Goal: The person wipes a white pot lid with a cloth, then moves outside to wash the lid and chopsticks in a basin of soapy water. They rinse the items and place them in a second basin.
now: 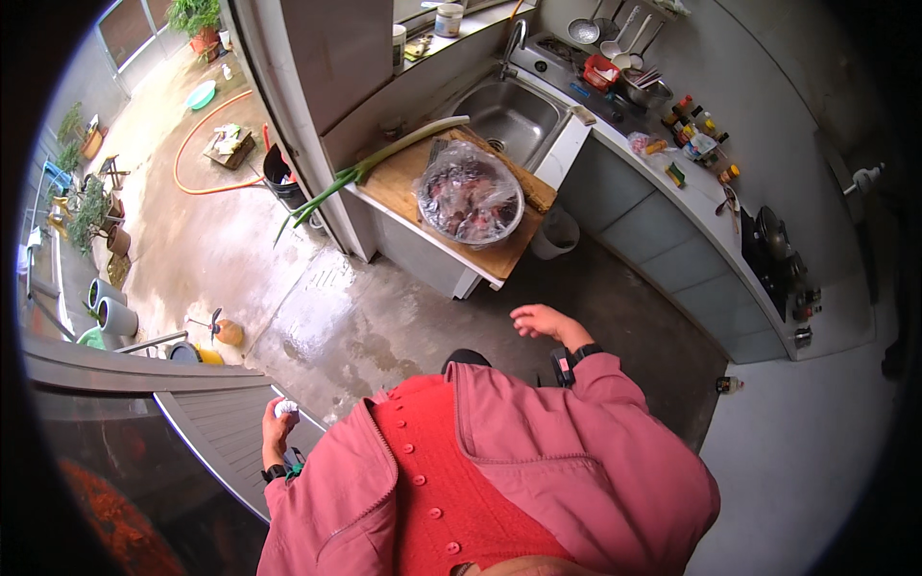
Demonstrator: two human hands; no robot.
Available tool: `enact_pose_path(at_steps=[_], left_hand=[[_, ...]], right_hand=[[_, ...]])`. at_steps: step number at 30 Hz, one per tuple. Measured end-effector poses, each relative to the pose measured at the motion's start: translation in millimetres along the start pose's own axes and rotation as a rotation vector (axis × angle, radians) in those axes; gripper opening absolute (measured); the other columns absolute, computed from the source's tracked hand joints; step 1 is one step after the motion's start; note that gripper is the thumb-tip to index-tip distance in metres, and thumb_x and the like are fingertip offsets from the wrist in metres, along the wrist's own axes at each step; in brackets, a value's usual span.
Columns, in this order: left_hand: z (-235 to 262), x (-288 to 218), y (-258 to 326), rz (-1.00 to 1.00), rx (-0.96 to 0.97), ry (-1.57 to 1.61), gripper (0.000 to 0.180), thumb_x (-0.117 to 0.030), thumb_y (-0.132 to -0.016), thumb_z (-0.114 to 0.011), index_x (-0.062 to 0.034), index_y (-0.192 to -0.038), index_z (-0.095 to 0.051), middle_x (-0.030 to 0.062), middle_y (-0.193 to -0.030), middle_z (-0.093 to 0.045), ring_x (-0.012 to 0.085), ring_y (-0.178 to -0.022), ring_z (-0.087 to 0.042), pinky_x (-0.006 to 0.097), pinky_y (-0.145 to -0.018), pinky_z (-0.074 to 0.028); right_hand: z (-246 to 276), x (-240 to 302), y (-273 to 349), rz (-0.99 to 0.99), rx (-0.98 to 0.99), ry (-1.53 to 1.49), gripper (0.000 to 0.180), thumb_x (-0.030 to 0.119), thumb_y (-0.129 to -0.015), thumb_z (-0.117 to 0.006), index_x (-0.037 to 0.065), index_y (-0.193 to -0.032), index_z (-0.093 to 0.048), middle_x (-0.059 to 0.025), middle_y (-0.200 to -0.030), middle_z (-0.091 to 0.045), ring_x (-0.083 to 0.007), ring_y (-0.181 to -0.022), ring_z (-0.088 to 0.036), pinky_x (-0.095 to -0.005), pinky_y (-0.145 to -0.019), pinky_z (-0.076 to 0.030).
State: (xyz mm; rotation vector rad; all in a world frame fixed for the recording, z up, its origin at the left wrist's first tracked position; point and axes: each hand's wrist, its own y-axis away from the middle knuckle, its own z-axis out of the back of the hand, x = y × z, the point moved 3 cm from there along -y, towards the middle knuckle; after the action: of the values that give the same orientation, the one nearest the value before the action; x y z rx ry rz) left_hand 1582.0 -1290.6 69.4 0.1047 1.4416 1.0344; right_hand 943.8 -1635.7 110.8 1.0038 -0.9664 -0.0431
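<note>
My left hand [276, 432] is closed around a small white rounded thing [285, 408], beside the edge of a grey slatted door [216, 427]. I cannot make out what kind of thing it is. My right hand [541, 324] hangs over the floor in front of the counter, fingers stretched out and holding nothing. Beyond it, a bowl of dark red meat pieces covered in clear plastic [471, 197] sits on a wooden cutting board [384, 180]. A long green onion [384, 158] lies across the board's far left, its green leaves drooping over the edge.
A steel sink [514, 120] adjoins the board. Sauce bottles [696, 130], a red basket [600, 72] and hanging ladles [624, 34] line the right counter [663, 178]. A pale bin [555, 235] stands below. Left, the doorway opens to a yard with a hose [182, 158] and potted plants [91, 206].
</note>
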Motion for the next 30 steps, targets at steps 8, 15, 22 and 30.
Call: enact_pose_path(at_steps=[8, 15, 22, 30], left_hand=[[59, -8, -9, -0.080, 0.041, -0.032, 0.051, 0.003, -0.076, -0.051, -0.0145, -0.124, -0.055, 0.0040, -0.092, -0.063, 0.0143, -0.072, -0.061, 0.026, -0.057, -0.050], [108, -2, -79, -0.048, 0.036, -0.162, 0.047, 0.003, -0.078, -0.054, -0.0122, -0.123, -0.056, 0.0049, -0.094, -0.064, 0.0147, -0.074, -0.062, 0.027, -0.059, -0.052], [122, -84, -171, 0.061, 0.068, -0.296, 0.047, 0.002, -0.079, -0.055, -0.0122, -0.123, -0.056, 0.0050, -0.094, -0.064, 0.0149, -0.074, -0.062, 0.027, -0.059, -0.052], [121, -160, -268, 0.051, 0.153, -0.398, 0.046, 0.001, -0.079, -0.056, -0.0121, -0.124, -0.056, 0.0052, -0.094, -0.064, 0.0151, -0.075, -0.062, 0.027, -0.059, -0.052]], right_hand=[[-71, 173, -74, 0.434, 0.183, 0.345, 0.042, 0.020, -0.088, -0.064, 0.003, -0.127, -0.058, -0.0070, -0.100, -0.068, -0.0130, -0.077, -0.062, -0.0296, -0.071, -0.051], [-142, 269, -144, 0.452, 0.346, 0.483, 0.043, 0.024, -0.088, -0.065, 0.006, -0.126, -0.060, -0.0119, -0.115, -0.067, -0.0213, -0.099, -0.065, -0.0348, -0.087, -0.050], [-187, 354, -228, 0.531, 0.332, 0.519, 0.045, 0.027, -0.085, -0.065, 0.005, -0.125, -0.060, -0.0147, -0.113, -0.068, -0.0259, -0.102, -0.064, -0.0367, -0.089, -0.050], [-162, 361, -261, 0.488, 0.220, 0.398, 0.043, 0.025, -0.086, -0.067, 0.007, -0.124, -0.061, -0.0128, -0.110, -0.068, -0.0239, -0.101, -0.064, -0.0372, -0.088, -0.050]])
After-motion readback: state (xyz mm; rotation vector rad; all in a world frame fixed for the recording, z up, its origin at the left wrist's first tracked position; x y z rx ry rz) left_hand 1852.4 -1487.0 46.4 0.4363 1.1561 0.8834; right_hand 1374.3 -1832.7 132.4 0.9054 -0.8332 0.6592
